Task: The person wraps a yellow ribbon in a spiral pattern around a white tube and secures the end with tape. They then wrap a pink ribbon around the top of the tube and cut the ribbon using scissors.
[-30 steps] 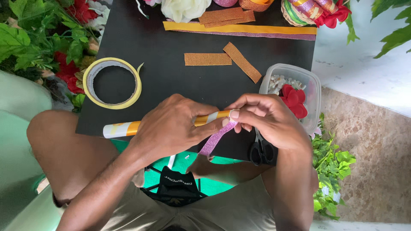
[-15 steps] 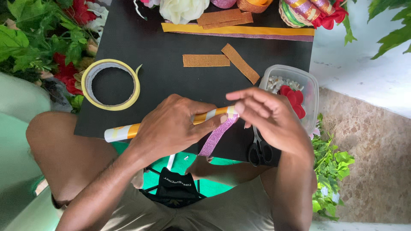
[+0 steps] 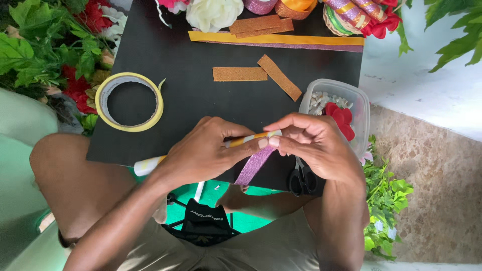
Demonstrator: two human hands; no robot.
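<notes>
Both hands' fingers (image 3: 261, 142) clenched on a striped tube (image 3: 150, 164) (mid-length hidden) — purple ribbon (image 3: 253, 165) pinched too.

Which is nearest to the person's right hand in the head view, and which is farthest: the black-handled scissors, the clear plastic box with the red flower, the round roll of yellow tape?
From the right hand:
1. Black-handled scissors, just below the hand at the board's near edge.
2. Clear plastic box, beside it on the right; almost as near, so a close call with the scissors.
3. Round roll of yellow tape, far across on the left side.
</notes>
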